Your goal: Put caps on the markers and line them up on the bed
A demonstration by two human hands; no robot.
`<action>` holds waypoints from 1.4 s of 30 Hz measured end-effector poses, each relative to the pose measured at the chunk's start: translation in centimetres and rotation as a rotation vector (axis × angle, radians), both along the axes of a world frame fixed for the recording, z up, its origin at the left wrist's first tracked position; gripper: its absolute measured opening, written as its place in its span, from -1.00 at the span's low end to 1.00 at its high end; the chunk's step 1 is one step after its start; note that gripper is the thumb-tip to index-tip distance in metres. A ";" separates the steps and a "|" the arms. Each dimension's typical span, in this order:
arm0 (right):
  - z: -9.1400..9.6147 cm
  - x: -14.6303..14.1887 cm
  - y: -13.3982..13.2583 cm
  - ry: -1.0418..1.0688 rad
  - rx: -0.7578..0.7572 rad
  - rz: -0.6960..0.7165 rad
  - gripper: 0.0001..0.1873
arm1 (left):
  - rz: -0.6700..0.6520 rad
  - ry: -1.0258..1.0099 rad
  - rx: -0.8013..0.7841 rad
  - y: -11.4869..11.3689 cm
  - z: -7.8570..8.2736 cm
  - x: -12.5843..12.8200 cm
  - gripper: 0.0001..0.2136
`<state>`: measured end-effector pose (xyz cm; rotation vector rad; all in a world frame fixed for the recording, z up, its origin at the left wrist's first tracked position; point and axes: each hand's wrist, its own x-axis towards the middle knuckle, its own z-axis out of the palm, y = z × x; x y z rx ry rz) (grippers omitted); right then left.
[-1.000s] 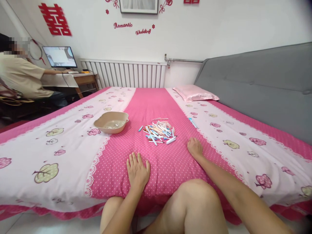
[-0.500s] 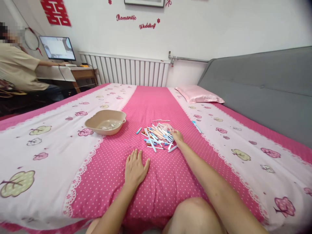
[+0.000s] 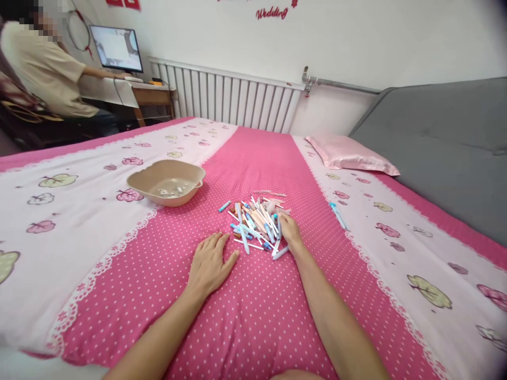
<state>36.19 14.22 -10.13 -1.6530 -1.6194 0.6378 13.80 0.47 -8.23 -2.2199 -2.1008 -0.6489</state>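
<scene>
Left hand (image 3: 209, 261) flat, fingers spread, on the bedspread (image 3: 253, 316). Right hand (image 3: 289, 229) touches the pen pile (image 3: 255, 221) just ahead (gripping? can't tell). The bowl (image 3: 166, 182) beyond the left hand holds few bits; nearly all pens lie outside it.

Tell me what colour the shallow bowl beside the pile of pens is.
Plain beige; the shallow scalloped plastic bowl shows best in the head view.

One pen pile (image 3: 255, 224), one bowl (image 3: 174, 198), one pillow (image 3: 350, 155), two hands (image 3: 208, 264) (image 3: 291, 232)
</scene>
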 end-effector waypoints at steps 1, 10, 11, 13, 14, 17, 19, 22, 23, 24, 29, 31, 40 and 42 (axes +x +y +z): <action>0.3 0.1 -0.2 -0.021 -0.006 -0.003 -0.58 | -0.008 -0.007 0.004 0.0 0.0 0.0 -0.50; 2.4 0.8 -2.1 -0.156 0.074 -0.072 -0.65 | -0.052 -0.140 0.054 0.5 0.9 1.1 -0.75; 2.6 0.8 -2.2 -0.160 0.099 -0.067 -0.65 | -0.029 -0.164 0.048 0.7 1.2 1.6 -0.77; 3.0 0.9 -2.3 -0.168 0.148 -0.050 -0.65 | 0.037 -0.201 0.033 1.3 1.5 2.6 -0.78; 3.2 0.9 -2.4 -0.175 0.169 -0.042 -0.66 | 0.068 -0.210 0.025 1.6 1.6 3.0 -0.78; 3.7 0.8 -2.8 -0.205 0.204 -0.024 -0.72 | 0.159 -0.219 0.003 2.6 1.5 4.2 -0.75; 4.1 0.5 -3.1 -0.227 0.205 -0.008 -0.75 | 0.203 -0.222 -0.015 3.1 1.2 4.7 -0.74; 4.5 0.0 -3.8 -0.304 0.125 0.016 -0.76 | 0.219 -0.236 -0.039 3.5 1.0 5.0 -0.74; 4.7 -0.2 -4.0 -0.343 0.086 0.025 -0.75 | 0.218 -0.247 -0.045 3.6 1.0 5.1 -0.75; 4.8 -0.3 -4.2 -0.382 0.051 0.033 -0.74 | 0.217 -0.261 -0.051 3.7 1.0 5.1 -0.76; 4.9 -0.7 -4.6 -0.439 -0.006 0.054 -0.69 | 0.203 -0.394 -0.063 3.2 1.1 4.6 -0.77; 4.8 -0.7 -4.6 -0.421 -0.016 0.065 -0.68 | 0.174 -0.467 -0.059 2.4 1.1 4.2 -0.75; 5.3 -0.4 -4.3 -0.282 0.116 -0.023 -0.77 | 0.082 -0.997 -0.015 -1.2 -0.2 2.7 -0.70; 5.4 -0.1 -4.1 -0.117 0.174 -0.049 -0.79 | 0.063 -1.016 -0.023 -1.1 -0.2 2.7 -0.70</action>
